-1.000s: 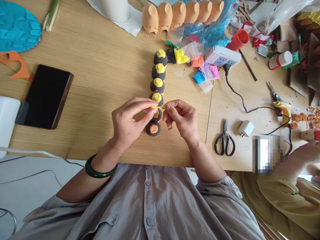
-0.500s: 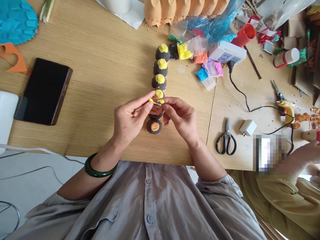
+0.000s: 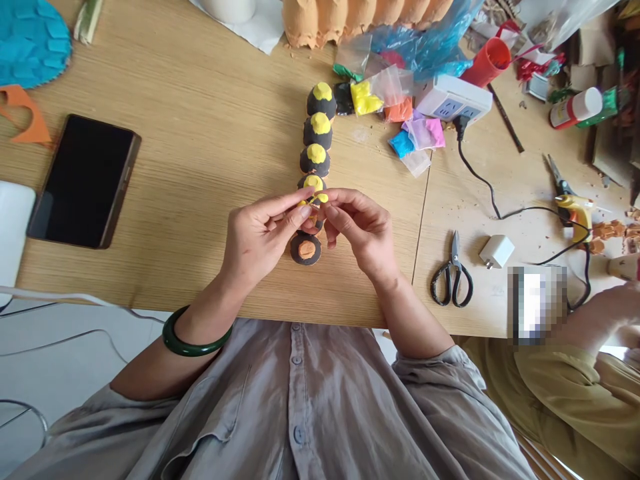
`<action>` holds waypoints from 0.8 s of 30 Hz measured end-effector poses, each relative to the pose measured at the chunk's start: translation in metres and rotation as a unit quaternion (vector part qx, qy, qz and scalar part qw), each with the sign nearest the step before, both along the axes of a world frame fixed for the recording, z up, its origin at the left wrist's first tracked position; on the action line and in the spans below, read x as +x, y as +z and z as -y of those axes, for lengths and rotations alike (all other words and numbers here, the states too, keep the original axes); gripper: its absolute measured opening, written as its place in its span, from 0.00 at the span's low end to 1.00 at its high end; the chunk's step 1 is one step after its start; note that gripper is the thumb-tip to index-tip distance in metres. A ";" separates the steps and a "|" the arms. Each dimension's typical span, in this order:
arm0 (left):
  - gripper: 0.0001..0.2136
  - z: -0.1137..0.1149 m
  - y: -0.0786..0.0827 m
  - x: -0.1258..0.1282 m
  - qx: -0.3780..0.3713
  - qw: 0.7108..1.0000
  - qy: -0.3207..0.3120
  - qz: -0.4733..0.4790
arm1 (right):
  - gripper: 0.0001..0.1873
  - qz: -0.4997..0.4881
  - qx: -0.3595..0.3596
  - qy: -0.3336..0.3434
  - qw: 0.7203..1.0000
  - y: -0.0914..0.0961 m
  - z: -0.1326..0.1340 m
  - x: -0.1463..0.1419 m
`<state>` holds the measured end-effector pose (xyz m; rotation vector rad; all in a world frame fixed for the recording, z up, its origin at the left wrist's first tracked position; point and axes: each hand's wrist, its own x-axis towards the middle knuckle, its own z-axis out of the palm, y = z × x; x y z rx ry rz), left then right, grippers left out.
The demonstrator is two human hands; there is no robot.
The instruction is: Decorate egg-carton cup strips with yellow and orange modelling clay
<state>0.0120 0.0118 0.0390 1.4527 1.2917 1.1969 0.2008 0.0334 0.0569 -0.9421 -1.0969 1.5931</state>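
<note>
A small strand of yellow modelling clay [image 3: 321,198] is pinched between my two hands. My left hand [image 3: 267,230] grips one end of it between thumb and fingertips, and my right hand [image 3: 357,227] holds the other end the same way. Right beneath runs a row of cups cut from an egg carton, coated black; the topmost cup [image 3: 321,101] and several below it carry yellow clay on their crowns. The nearest cup [image 3: 306,249] has a bare orange crown. My fingers partly cover the cups just above it.
Clay packets, among them a yellow packet [image 3: 367,97], lie beside a power strip [image 3: 453,100] at upper right. Scissors [image 3: 453,270], a white adapter [image 3: 497,252] and a glue gun [image 3: 575,212] lie to the right. On the left is a phone [image 3: 84,181]. An orange egg carton [image 3: 360,20] stands at the back.
The yellow strand between my fingertips has changed shape, and its two ends look slightly closer together. The whole view has shifted a little; both hands keep their pinch.
</note>
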 end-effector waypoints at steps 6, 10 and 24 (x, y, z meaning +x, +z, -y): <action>0.24 0.002 0.007 0.001 0.001 0.999 0.033 0.005 | 0.21 0.016 -0.006 -0.049 0.999 0.000 -0.001 0.004; 0.18 0.007 0.014 -0.004 -0.006 0.998 0.063 -0.008 | 0.20 0.033 -0.041 -0.060 0.997 -0.001 -0.004 0.005; 0.10 0.042 -0.013 -0.018 0.188 0.963 -0.057 -0.186 | 0.19 0.075 -0.072 -0.057 0.993 -0.011 -0.010 0.003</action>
